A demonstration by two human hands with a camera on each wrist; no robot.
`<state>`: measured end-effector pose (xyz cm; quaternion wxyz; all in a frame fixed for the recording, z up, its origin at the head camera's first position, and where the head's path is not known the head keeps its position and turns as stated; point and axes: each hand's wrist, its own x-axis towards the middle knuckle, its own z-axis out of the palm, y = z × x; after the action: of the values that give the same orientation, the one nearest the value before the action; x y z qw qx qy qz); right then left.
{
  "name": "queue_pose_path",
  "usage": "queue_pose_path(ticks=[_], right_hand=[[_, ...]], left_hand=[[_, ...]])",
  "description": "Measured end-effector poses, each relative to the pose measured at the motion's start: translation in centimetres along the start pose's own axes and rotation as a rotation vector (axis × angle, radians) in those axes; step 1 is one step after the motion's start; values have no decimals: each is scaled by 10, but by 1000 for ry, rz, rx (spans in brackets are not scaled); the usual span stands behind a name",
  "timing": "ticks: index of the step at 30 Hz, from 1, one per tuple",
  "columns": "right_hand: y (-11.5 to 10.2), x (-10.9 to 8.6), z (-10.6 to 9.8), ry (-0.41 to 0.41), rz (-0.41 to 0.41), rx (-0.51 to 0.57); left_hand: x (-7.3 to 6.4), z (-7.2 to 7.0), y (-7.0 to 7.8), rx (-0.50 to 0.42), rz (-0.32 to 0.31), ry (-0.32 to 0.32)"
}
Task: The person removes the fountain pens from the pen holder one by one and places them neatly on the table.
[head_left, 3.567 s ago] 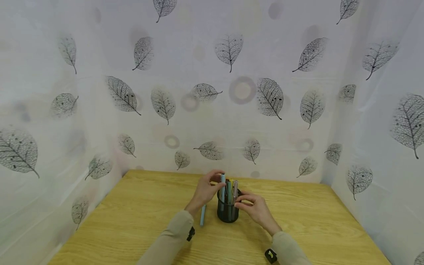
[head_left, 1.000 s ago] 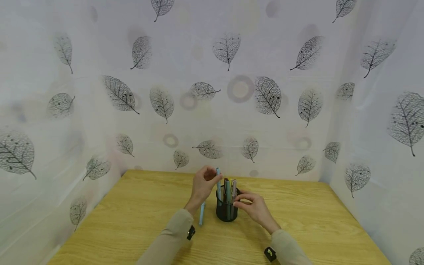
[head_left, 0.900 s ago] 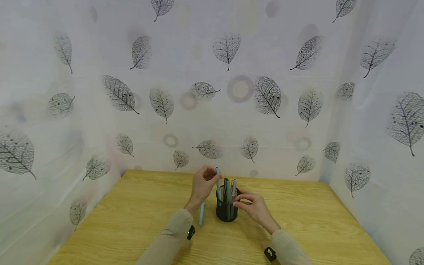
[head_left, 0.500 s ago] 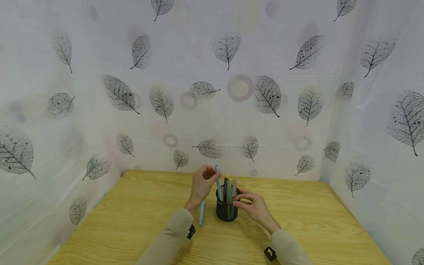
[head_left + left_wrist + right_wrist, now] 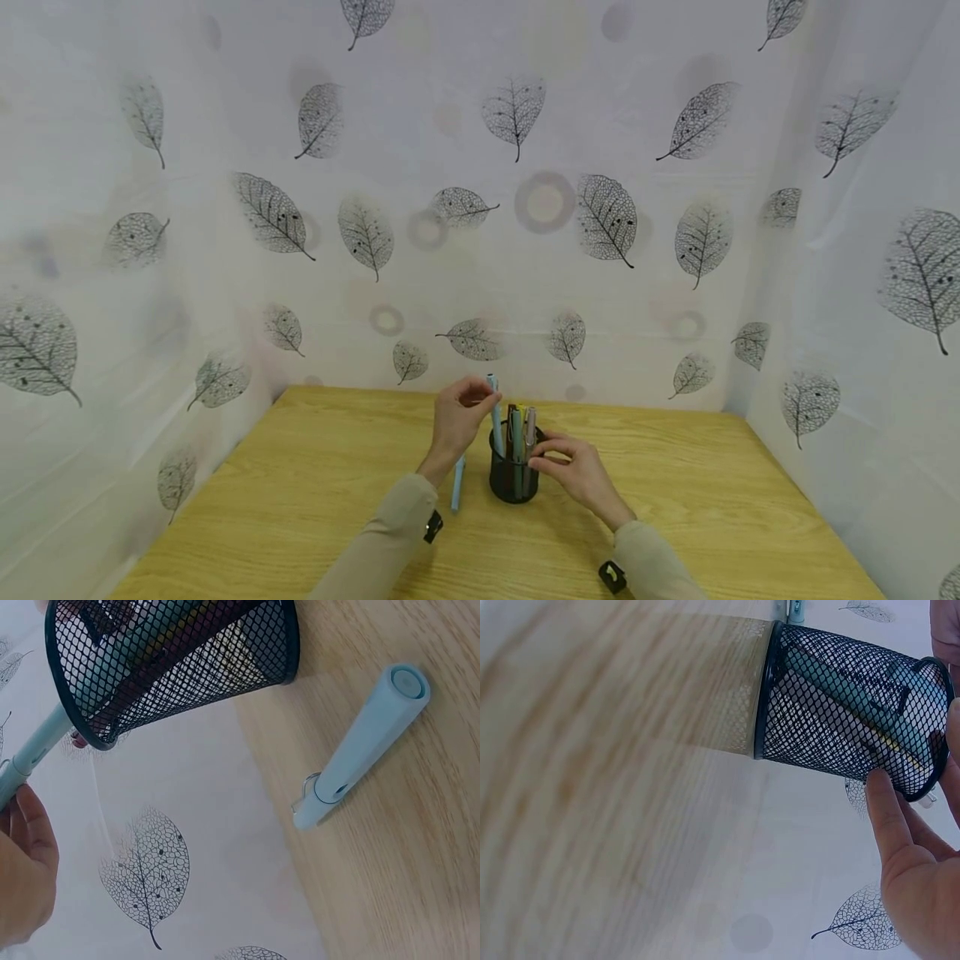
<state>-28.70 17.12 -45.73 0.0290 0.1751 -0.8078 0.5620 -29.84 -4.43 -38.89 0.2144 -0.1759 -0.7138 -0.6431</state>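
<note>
Blue pen (image 5: 498,433) in curled left grip (image 5: 459,422)

head view faces forward-down — close wrist views share the mesh cup (image 5: 832,712).

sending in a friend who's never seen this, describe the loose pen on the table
On the wooden table, find the black mesh pen holder. Left of it lies a light blue pen. Unlike the similar pen pinched by the left hand, it lies loose on the wood, outside the holder.
</note>
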Motion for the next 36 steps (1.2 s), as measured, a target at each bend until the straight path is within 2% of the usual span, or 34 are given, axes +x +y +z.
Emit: queue_pose_path(ticks=[3,16,21,31,36], right_hand=[[-1,-1,1,-4,1,0],[3,1,2,5,13,20],[2,1,2,6,18,9],[-34,-11,0,-21,22,-20],[-38,-13,-1,-19,25,-22]], left_hand=[[0,-1,2,-5,-10,6],[5,-7,3,-39,41,31],[8,-9,4,-29,52,68],[10,-13,1,-59,48,117],[10,-14,0,-71,24,118]])
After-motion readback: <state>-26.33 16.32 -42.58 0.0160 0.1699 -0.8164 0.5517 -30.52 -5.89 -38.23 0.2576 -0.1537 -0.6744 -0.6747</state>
